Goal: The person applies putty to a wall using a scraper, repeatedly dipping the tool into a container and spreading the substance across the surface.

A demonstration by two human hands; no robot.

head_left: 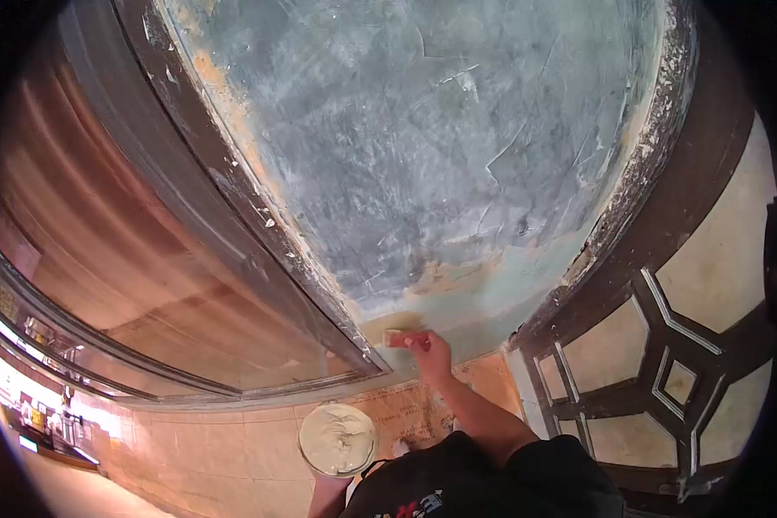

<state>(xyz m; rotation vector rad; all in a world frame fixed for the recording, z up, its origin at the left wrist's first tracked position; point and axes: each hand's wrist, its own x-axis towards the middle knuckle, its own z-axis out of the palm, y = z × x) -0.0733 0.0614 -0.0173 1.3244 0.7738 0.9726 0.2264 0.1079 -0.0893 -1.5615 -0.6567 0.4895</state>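
My right hand (425,345) is closed on a small putty knife (395,337), with its blade against the lower left part of the grey-blue wall (440,155). A beige, damp-looking patch surrounds the blade. Below and to the left, a round tub (337,439) of pale cream paste is held up by my left hand (326,485). The tub hides most of that hand's fingers. The paste has an uneven, swirled surface.
A dark wooden frame with chipped paint and a glass pane (147,250) stands on the left. On the right is a dark patterned door (656,371). Cardboard (406,410) lies on the tiled floor (224,453) near my feet.
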